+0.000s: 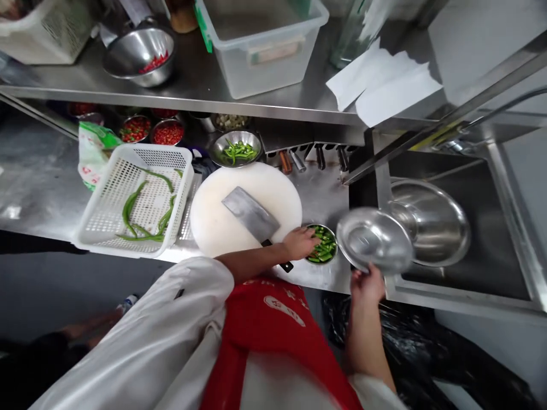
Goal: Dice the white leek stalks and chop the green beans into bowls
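Chopped peppers (323, 246) are filling a small bowl (335, 254) that is sitting near the front edge of the tabletop (325, 199), toward its right end, just beside the board (209, 210). The person's left hand (301, 244) is lying over the left side of this bowl, its fingers touching the peppers; whether they are closing on any, one cannot tell. The right hand (370, 282) is gripping the near rim of a steel basin (376, 239), which is hanging slightly blurred between the small bowl and the sink (499, 228), its right side covering part of a large bowl (444, 222) in there.

On the round board a cleaver (252, 213) is lying flat, its black handle passing under the left forearm and pointing toward the tabletop's front edge. To the left of the board, at the front edge, a white basket (109, 210) is holding a few whole peppers (131, 208). Behind the board, toward the back edge, a shallow bowl (235, 164) is carrying cut green pieces (239, 151); knife handles (285, 162) are standing out of a rack to its right. Above the back edge, a shelf (192, 97) is bearing a clear tub (269, 71) near its middle and white paper (397, 85) overhanging its front edge at the right.
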